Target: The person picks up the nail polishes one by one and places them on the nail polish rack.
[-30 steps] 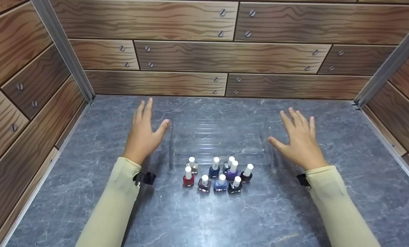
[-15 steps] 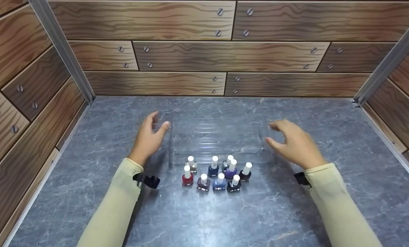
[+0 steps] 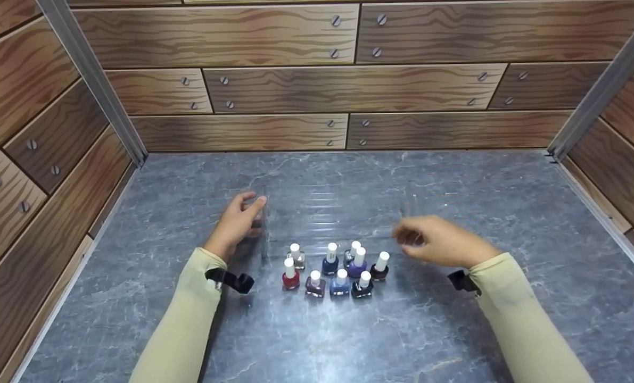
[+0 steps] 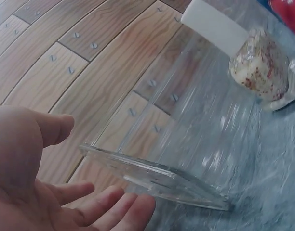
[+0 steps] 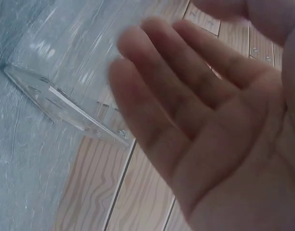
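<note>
A clear, stepped plastic display rack (image 3: 265, 239) stands on the grey marbled table. Beside its left end panel is my left hand (image 3: 237, 223), thumb and fingers relaxed; the left wrist view shows a gap between them and the panel (image 4: 157, 178). My right hand (image 3: 444, 242) hovers near the rack's right front, fingers loosely bent and holding nothing. Several nail polish bottles with white caps stand before the rack, among them a red bottle (image 3: 290, 280), a purple bottle (image 3: 357, 269) and a blue bottle (image 3: 340, 287). A speckled bottle (image 4: 261, 70) is closest to the left hand.
Wood-patterned walls (image 3: 274, 90) close off the back and both sides. Metal corner posts (image 3: 90, 80) rise at the rear left and rear right. The dark bottle (image 3: 379, 273) is the rightmost of the group, nearest my right hand.
My right hand has come down and inward towards the bottles, its fingers bending from spread. My left hand has drawn back slightly towards me, its fingers less straight. The bottles stay in place.
</note>
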A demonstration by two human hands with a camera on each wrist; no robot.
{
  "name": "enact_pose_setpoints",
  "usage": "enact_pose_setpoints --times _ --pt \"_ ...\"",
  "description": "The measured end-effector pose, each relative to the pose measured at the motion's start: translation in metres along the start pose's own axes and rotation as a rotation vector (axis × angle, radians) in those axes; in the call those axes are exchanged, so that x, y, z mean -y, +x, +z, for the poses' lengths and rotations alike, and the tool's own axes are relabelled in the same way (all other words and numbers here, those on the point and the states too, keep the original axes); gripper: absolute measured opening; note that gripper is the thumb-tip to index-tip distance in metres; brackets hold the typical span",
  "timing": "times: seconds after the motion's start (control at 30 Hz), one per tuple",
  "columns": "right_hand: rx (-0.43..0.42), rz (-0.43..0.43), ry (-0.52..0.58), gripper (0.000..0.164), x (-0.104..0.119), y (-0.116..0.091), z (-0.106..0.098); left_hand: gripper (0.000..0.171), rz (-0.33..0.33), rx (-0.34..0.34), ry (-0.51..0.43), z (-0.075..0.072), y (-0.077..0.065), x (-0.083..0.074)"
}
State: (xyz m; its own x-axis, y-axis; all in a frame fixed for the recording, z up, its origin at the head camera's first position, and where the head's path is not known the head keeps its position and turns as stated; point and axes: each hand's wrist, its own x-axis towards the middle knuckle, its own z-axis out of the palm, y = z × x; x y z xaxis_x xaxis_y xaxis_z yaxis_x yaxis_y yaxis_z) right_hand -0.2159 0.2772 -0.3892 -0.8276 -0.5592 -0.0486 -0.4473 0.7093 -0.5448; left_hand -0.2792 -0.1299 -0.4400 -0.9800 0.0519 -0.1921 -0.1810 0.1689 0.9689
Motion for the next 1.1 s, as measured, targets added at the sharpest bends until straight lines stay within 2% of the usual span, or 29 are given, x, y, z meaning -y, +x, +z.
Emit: enact_pose_setpoints --times 0.2,0.4,0.53,0.87,1.1 --pt "0.112 -0.056 0.029 0.033 0.003 0.001 0.009 0.06 -0.088 0.024 -0.051 0.003 0.0 0.0" --pt "0.169 -0.112 0.073 0.035 0.007 0.006 0.019 0.054 -0.089 0.013 -0.019 0.006 0.0 0.003" --pt "0.177 -0.141 0.073 0.029 0.009 0.009 0.025 0.052 -0.072 0.012 -0.006 0.008 0.001 0.004" --pt "0.162 -0.122 0.055 0.021 0.009 0.013 0.033 0.054 -0.029 0.047 0.092 0.009 -0.005 0.001" --pt "0.128 -0.166 0.024 0.017 0.008 0.015 0.035 0.057 -0.042 0.081 0.08 0.005 -0.006 0.0"
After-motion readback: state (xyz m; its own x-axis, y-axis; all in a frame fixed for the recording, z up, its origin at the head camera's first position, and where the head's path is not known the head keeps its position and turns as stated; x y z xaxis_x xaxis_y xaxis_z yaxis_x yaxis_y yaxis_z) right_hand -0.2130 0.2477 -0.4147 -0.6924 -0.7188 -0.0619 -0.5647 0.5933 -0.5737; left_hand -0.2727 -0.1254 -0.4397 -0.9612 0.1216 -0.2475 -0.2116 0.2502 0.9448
